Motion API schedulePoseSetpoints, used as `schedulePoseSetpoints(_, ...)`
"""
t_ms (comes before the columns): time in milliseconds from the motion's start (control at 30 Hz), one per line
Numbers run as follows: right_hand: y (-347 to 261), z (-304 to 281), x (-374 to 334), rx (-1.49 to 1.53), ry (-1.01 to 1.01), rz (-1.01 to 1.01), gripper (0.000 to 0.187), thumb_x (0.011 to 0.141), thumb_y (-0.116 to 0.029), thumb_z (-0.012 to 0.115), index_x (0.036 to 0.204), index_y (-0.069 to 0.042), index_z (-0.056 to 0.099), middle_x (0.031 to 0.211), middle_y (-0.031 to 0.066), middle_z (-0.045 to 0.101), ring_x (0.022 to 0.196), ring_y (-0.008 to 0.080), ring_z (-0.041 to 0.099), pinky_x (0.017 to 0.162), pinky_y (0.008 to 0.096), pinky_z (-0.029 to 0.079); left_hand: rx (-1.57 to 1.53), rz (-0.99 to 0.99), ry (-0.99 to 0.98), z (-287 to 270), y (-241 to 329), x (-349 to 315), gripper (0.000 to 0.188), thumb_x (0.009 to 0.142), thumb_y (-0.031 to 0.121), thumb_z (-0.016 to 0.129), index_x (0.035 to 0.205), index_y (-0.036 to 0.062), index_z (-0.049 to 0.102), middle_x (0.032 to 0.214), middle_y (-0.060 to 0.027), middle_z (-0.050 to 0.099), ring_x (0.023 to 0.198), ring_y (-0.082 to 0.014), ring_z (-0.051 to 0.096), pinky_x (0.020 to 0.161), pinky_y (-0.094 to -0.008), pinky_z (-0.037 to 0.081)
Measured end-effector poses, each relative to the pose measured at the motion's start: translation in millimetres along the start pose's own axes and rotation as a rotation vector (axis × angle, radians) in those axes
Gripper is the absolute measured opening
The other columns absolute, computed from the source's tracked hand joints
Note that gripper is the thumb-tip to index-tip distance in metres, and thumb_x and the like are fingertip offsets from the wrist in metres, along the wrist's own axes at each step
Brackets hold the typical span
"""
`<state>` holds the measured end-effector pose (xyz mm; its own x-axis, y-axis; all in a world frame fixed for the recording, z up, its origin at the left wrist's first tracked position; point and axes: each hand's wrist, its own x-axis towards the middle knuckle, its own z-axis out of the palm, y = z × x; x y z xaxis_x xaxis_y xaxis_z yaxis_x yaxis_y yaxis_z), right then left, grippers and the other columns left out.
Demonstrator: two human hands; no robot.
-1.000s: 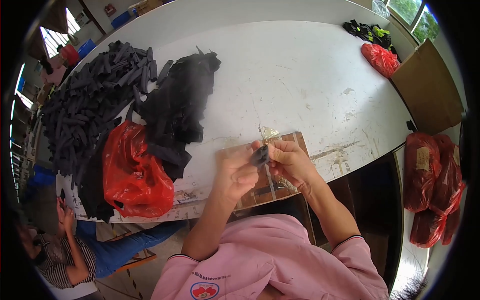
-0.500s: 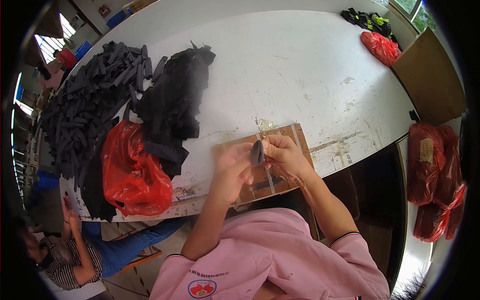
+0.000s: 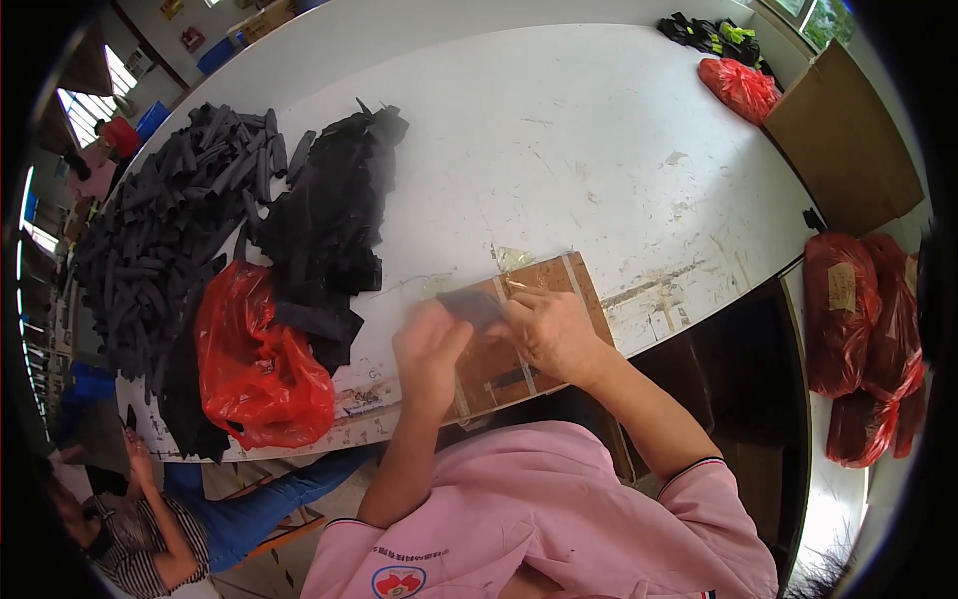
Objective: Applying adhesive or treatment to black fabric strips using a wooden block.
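Note:
A small dark grey fabric piece [image 3: 471,307] is stretched between my hands, slightly blurred by motion. My left hand [image 3: 431,344] grips its left end with the thumb pressed against it. The fingers of my right hand [image 3: 549,324] are closed on its right end. Both hands are above a brown wooden board [image 3: 574,290] with pale tape strips, at the table's front edge. A scrap of clear yellowish plastic [image 3: 514,259] lies at the board's far edge.
Left on the white table [image 3: 519,150] are a heap of rolled dark grey pieces [image 3: 150,250], black sheets [image 3: 334,200] and a red plastic bag [image 3: 264,374]. A cardboard sheet [image 3: 848,150] and red bags [image 3: 843,309] are at right. A person in stripes [image 3: 150,544] sits lower left.
The dark piece has turned from upright to lying more sideways and shifted left. My left hand has moved slightly left, and my right hand has turned over it. The whole view has shifted a little.

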<state>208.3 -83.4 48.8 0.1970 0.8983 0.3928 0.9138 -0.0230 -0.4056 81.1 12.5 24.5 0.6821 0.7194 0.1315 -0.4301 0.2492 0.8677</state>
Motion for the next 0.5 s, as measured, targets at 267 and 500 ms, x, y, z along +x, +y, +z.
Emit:
schedulePoseSetpoints(267,13.5,11.1,-7.2,0.273,0.163,-0.046,0.016,0.077,-0.019,0.056,0.070,-0.006,0.051,0.062,0.0071,0.052,0.056,0.0252,0.052,0.050,0.0349,0.043,0.424,-0.001,-0.433,36.8,28.6,36.6,0.010,0.071,0.003,0.066,0.078,0.0001,0.059,0.078,-0.0061,0.059,0.069,-0.0113,0.054,0.062,-0.0223,0.044)
schedulePoseSetpoints(500,14.6,16.3,-14.3,0.363,0.003,0.133,0.018,0.079,-0.022,0.055,0.078,-0.005,0.053,0.064,0.0105,0.053,0.058,0.0296,0.053,0.051,0.0376,0.043,0.679,0.043,-0.322,42.5,24.7,25.2,0.011,0.077,0.004,0.060,0.086,-0.0023,0.058,0.074,-0.0052,0.058,0.068,-0.0077,0.053,0.061,-0.0210,0.043)
